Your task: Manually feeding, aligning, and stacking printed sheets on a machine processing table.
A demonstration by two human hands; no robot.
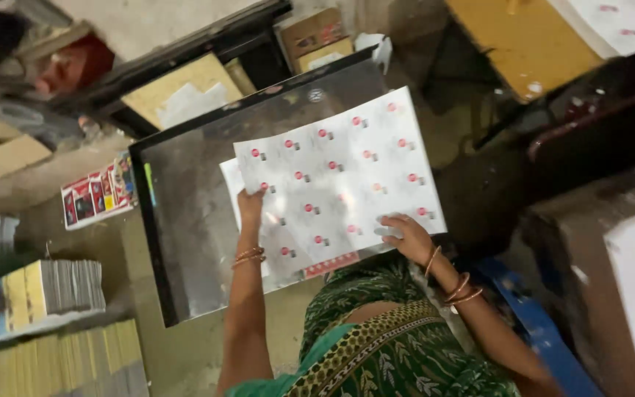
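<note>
A large white printed sheet [339, 173] with rows of small red and grey marks lies tilted over a metal plate [185, 220] with a dark frame. My left hand [250, 208] grips the sheet's left edge. My right hand [406, 235] presses on the sheet's lower right part, fingers curled on the paper. At least one more sheet lies under the top one, its edges showing at the left and bottom. Both wrists wear bangles. My green patterned clothing [376, 338] fills the bottom of the view.
Stacks of printed paper [53, 290] lie at the lower left, and a red printed sheet [97, 192] left of the plate. Cardboard boxes [314, 37] stand behind. A yellow table [523, 40] is at upper right, a blue bar [538, 331] at lower right.
</note>
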